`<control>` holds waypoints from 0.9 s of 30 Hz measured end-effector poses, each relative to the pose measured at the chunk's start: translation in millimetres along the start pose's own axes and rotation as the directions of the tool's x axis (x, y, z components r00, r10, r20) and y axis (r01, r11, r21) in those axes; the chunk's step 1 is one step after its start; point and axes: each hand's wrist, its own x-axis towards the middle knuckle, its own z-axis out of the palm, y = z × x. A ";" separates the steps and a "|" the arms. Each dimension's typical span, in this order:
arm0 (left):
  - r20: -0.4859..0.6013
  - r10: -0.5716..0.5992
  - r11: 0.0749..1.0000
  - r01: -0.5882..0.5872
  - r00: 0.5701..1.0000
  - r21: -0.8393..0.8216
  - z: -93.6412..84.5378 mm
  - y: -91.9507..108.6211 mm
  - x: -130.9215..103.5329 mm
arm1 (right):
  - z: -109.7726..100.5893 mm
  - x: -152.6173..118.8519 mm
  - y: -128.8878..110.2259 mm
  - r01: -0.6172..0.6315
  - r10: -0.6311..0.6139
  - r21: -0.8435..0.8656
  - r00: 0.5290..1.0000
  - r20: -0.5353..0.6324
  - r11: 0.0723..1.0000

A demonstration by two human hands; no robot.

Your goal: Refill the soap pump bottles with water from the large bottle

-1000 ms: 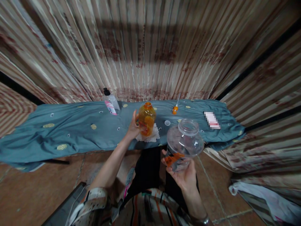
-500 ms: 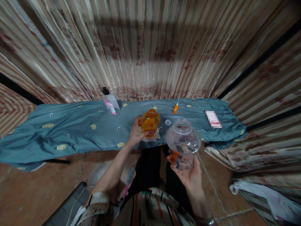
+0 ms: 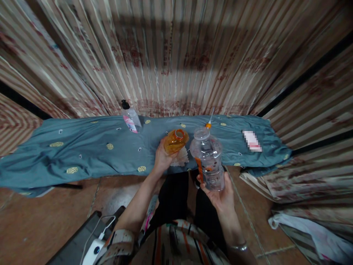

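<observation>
My amber bottle (image 3: 173, 145) looks smooth and glossy, a see-through tinted plastic; my clear bottle (image 3: 209, 160) seems shiny, transparent plastic. The tablecloth (image 3: 91, 147) is creased cloth, the napkin (image 3: 182, 158) matt and papery, my bracelet (image 3: 239, 247) shiny metal.

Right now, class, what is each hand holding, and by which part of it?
Left hand: the rounded, translucent amber bottle, by its side. Right hand: the clear, waisted plastic bottle, near its base.

We hold the amber bottle (image 3: 175, 143) tilted in our left hand (image 3: 162, 156); right of it, our right hand (image 3: 222, 197) grips the jar (image 3: 209, 158). Left of the amber bottle stands the black-capped bottle (image 3: 131, 119).
</observation>
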 end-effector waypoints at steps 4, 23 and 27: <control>0.018 -0.007 1.000 0.007 1.000 0.010 1.3 -5.9 -8.9 | -5.1 -2.7 -1.1 0.024 -0.025 -0.024 0.999 -0.043 0.999; 0.047 -0.009 1.000 0.010 0.999 -0.030 7.9 -2.9 -10.6 | -27.5 -10.6 -2.9 0.056 -0.071 -0.116 0.989 -0.129 0.992; 0.046 -0.011 1.000 0.012 0.999 -0.026 9.7 -4.2 -9.7 | -29.6 -12.1 -9.0 0.090 -0.112 -0.136 0.981 -0.160 0.987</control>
